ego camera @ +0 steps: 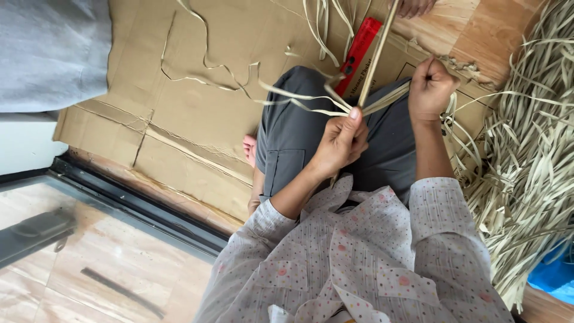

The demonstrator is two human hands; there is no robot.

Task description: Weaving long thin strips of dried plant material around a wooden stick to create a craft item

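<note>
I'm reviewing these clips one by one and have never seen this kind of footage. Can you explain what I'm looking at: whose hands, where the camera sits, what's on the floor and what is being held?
There is no machine here. One camera is worn on a person's head and looks down at their own two bare hands and lap, so the picture looks tilted.

The left hand pinches a bundle of pale dried leaf strips along with a thin stick. The right hand is closed on the other end of those strips.

The person sits on flattened cardboard over a wooden floor. A red flat tool lies on the cardboard beyond the knee, and a big heap of loose strips lies by the right arm. At the top edge, part of another hand or foot shows; I cannot tell which.
</note>
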